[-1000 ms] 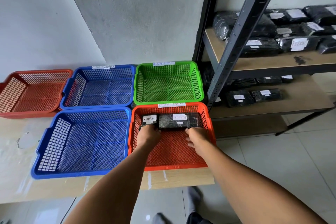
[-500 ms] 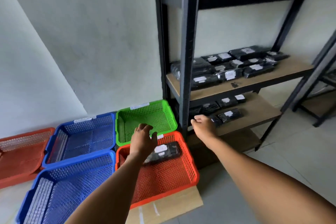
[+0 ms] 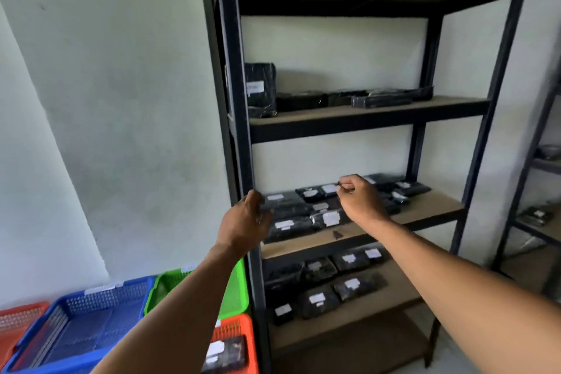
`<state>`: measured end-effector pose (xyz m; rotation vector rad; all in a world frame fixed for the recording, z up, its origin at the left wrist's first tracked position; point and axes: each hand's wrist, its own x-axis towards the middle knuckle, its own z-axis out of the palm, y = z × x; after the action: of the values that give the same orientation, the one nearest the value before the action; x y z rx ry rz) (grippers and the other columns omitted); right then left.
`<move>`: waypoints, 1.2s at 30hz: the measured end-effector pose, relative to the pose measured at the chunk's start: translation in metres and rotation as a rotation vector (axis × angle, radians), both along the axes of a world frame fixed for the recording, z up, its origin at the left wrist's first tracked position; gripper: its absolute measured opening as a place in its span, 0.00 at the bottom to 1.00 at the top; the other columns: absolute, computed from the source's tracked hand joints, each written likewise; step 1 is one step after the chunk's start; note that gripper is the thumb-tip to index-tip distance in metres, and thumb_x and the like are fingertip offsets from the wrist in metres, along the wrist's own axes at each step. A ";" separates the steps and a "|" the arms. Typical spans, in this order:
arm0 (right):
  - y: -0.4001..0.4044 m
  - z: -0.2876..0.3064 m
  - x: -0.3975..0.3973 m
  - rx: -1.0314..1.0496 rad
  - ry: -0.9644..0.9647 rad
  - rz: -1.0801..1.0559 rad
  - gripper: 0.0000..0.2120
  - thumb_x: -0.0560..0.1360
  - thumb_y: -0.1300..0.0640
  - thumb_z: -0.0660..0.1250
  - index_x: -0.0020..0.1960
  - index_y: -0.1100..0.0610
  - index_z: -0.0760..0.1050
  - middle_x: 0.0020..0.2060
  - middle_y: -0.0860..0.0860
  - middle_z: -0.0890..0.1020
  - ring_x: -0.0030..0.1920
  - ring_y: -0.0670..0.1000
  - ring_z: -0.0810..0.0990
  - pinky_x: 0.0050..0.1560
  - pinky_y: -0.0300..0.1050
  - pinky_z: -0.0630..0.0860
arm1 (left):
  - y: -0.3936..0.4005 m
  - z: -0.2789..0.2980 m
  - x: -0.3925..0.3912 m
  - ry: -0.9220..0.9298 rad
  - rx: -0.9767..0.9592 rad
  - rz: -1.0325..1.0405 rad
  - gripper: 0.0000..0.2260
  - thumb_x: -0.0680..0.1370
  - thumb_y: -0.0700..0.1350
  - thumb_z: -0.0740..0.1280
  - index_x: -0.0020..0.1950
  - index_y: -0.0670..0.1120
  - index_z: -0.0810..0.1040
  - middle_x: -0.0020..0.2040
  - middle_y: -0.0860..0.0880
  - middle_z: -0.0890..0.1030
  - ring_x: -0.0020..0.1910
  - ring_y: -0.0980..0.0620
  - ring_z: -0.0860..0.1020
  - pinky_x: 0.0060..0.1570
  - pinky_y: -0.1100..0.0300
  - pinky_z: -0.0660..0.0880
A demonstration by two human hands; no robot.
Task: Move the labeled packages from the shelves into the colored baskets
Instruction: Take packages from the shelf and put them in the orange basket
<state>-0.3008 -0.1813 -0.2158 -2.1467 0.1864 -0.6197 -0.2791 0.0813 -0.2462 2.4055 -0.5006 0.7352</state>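
1. The right hand has loosely curled fingers holding nothing, raised over the black labeled packages on the middle shelf.
2. The left hand is relaxed and empty, beside the shelf post.
3. One package lies in the orange basket, beside green and blue baskets.

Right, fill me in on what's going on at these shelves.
A person is sorting black labeled packages from a dark metal shelf unit into colored baskets on the floor. Both hands reach toward the middle shelf; the left hand and right hand hold nothing. One package lies in the orange basket; the blue basket and green basket show none.
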 end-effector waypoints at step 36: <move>-0.135 0.219 0.281 0.035 -0.008 0.252 0.15 0.80 0.51 0.66 0.54 0.63 0.79 0.49 0.56 0.82 0.48 0.58 0.82 0.52 0.54 0.82 | -0.179 0.235 0.269 0.196 -0.401 0.379 0.10 0.75 0.44 0.65 0.47 0.37 0.79 0.36 0.47 0.76 0.36 0.48 0.74 0.37 0.59 0.69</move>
<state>-0.0194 -0.3162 0.0033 -2.0906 -0.0769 -0.4740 -0.0104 -0.0978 -0.0113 2.1744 0.1774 0.6685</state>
